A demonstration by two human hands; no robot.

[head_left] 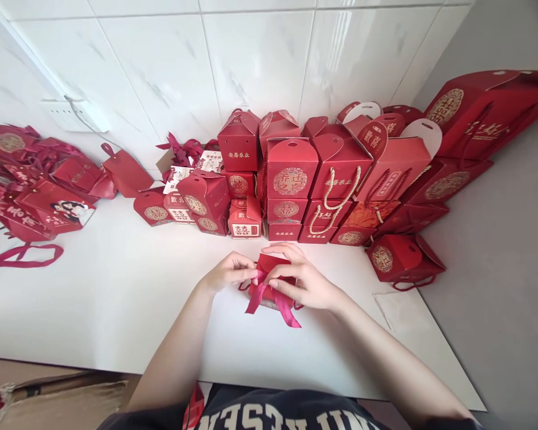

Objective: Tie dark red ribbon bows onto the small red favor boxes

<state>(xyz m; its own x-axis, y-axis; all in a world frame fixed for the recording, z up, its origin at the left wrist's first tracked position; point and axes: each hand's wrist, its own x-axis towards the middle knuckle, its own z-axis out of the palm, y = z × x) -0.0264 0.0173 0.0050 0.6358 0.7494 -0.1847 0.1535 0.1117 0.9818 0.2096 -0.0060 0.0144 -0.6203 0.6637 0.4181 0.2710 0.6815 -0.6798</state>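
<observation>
Small red box (271, 261): on the white table (138, 286), in front of the person, between both hands; body folded into shape.
Pink ribbon (256, 298): across the box front, gathered at the fingertips; two tails hang loose.
Left hand (231, 272): thumb and forefinger pinched on the ribbon at the gather.
Right hand (305, 278): fingers bent over the box, tips at the ribbon; cannot tell whether they grip it.
Bow: judged part-made; knot hidden by fingers, tightening and evening of tails probably left.
Stacked red boxes (288, 179): standing assembled along the wall, apart from the hands.
</observation>
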